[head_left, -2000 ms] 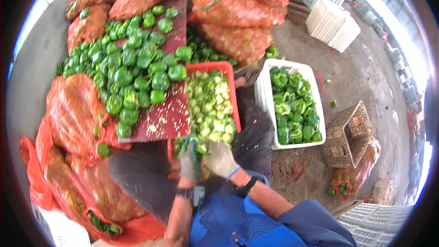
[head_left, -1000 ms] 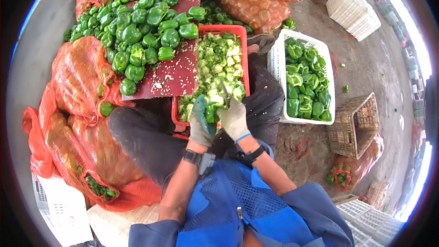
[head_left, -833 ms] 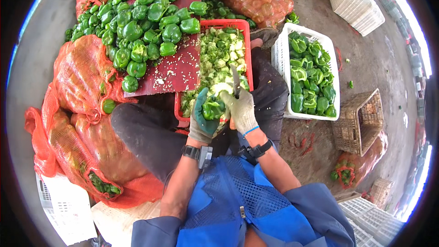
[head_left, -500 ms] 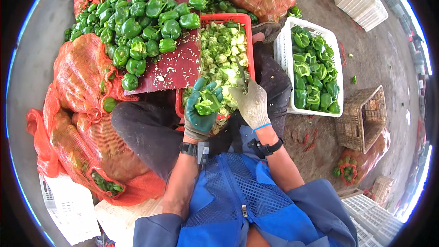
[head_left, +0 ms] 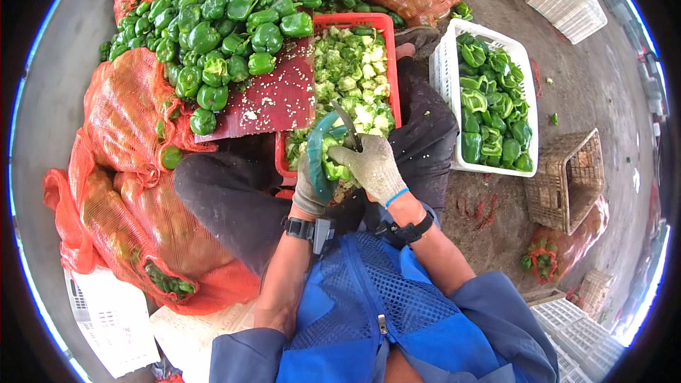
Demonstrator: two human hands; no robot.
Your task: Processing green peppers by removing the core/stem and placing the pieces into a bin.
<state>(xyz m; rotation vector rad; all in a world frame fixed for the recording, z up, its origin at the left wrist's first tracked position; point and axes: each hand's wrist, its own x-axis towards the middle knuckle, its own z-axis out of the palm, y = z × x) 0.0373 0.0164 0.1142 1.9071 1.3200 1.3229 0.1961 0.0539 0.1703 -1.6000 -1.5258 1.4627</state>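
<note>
In my left hand (head_left: 316, 171), in a grey glove with green coating, is an opened green bell pepper (head_left: 332, 164); the fingers wrap round it and partly hide it. My right hand (head_left: 377, 165), in a pale knit glove, grips a small knife (head_left: 346, 120) whose dark curved blade points up and away from me. The two hands are close together, fingertips of the right at the pepper. Below and beyond them stands a red crate (head_left: 394, 92) holding pale green pepper cores and trimmings.
Whole green peppers (head_left: 206, 39) are heaped on a red board (head_left: 248, 115) at left. A white crate (head_left: 441, 74) of cut peppers stands at right. Red mesh sacks (head_left: 128, 124) lie left and at the back. A brown basket (head_left: 560, 184) rests on its side at right.
The left hand has turned so its green-coated fingers curl edge-on round the pepper. My right hand has moved left and nearer, bringing the knife and fingers up to the pepper.
</note>
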